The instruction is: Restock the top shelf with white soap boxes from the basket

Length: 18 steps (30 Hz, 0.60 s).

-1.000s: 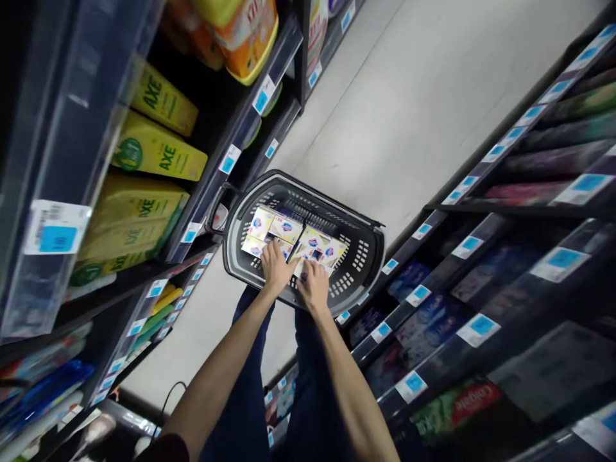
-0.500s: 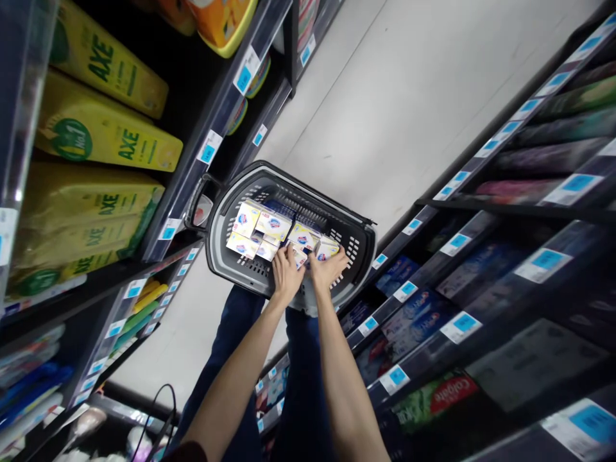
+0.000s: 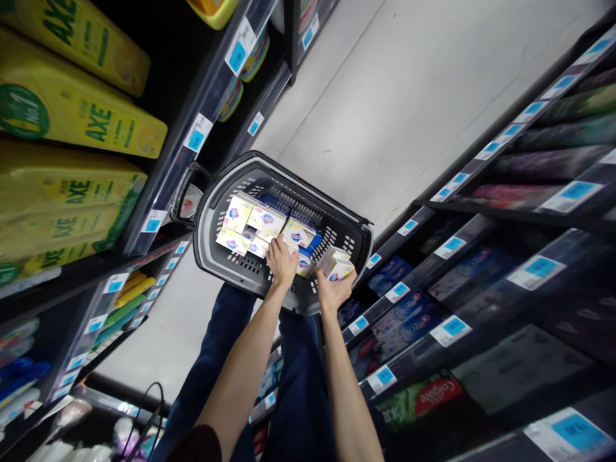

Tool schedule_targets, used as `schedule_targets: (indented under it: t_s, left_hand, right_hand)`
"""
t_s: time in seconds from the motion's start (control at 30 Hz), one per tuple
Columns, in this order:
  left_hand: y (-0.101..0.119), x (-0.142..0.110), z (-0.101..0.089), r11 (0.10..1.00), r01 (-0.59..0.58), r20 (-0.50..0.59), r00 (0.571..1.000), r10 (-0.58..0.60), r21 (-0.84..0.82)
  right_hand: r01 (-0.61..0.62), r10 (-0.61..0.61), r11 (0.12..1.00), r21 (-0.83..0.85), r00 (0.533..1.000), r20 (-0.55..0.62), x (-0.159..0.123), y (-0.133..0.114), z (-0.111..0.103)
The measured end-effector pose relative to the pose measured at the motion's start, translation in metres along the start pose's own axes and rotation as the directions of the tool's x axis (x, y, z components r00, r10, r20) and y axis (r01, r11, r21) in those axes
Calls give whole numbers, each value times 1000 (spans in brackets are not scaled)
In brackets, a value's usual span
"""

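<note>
A dark grey shopping basket (image 3: pixel 205 240) holds several white and yellow soap boxes (image 3: pixel 267 219), most of them grouped in its left and middle part. My right hand (image 3: pixel 335 292) is closed round a soap box (image 3: pixel 335 262) at the basket's right side, tilted and apart from the group. Over the middle of the basket my left hand (image 3: pixel 283 262) has its fingers bent down on a soap box (image 3: pixel 305 264); its fingertips are partly hidden. Blue packs (image 3: pixel 312 245) show beneath and behind the boxes.
Yellow AXE bottles (image 3: pixel 96 125) stand on the left shelf, close to the basket's handle (image 3: pixel 181 196). Toothpaste boxes (image 3: pixel 409 330) fill the right shelf, near the basket's right end. Pale floor (image 3: pixel 356 122) stretches ahead. A black cable (image 3: pixel 156 388) hangs at the lower left.
My right hand has moved right with a soap box, away from the others, exposing blue packs beneath. My left hand stays on the middle boxes. The view has shifted, bringing the AXE bottles nearer.
</note>
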<state>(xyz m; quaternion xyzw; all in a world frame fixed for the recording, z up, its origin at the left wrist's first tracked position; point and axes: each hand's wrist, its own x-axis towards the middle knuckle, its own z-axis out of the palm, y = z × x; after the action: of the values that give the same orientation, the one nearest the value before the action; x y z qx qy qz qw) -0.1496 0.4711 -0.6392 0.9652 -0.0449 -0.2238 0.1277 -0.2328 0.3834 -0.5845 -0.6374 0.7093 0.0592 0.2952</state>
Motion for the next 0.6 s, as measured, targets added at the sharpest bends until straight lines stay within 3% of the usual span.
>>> schedule_targets:
  t_s: [0.13, 0.2, 0.27, 0.33, 0.4, 0.47, 0.53, 0.6]
  left_hand:
    - [-3, -5, -11, 996, 4, -39, 999, -7, -87]
    - [-3, -17, -31, 993, 3, -47, 999, -9, -118]
    - [-1, -37, -63, 988, 11, -39, 999, -17, -151]
    - [2, -64, -109, 976, 28, -8, 1000, -30, -216]
    - [6, -97, -166, 942, 82, 53, 996, -69, -324]
    - [8, -134, -231, 866, 202, 141, 978, -154, -457]
    - [11, -166, -301, 739, 267, 240, 960, -146, -618]
    - [13, -186, -377, 695, 153, 168, 985, -46, -703]
  right_hand:
    - [27, -68, 946, 323, 991, 117, -23, 9, -51]
    - [-38, -87, 877, 478, 968, 236, -38, 5, -78]
    - [-144, -76, 805, 575, 937, 340, -56, -8, -108]
    - [-195, -99, 762, 618, 907, 409, -76, -30, -142]
    - [-148, -217, 733, 664, 874, 435, -99, -63, -185]
    - [-24, -409, 700, 713, 806, 429, -126, -103, -235]
    - [154, -586, 647, 747, 726, 358, -155, -151, -291]
    - [335, -739, 546, 768, 624, 254, -187, -209, -349]
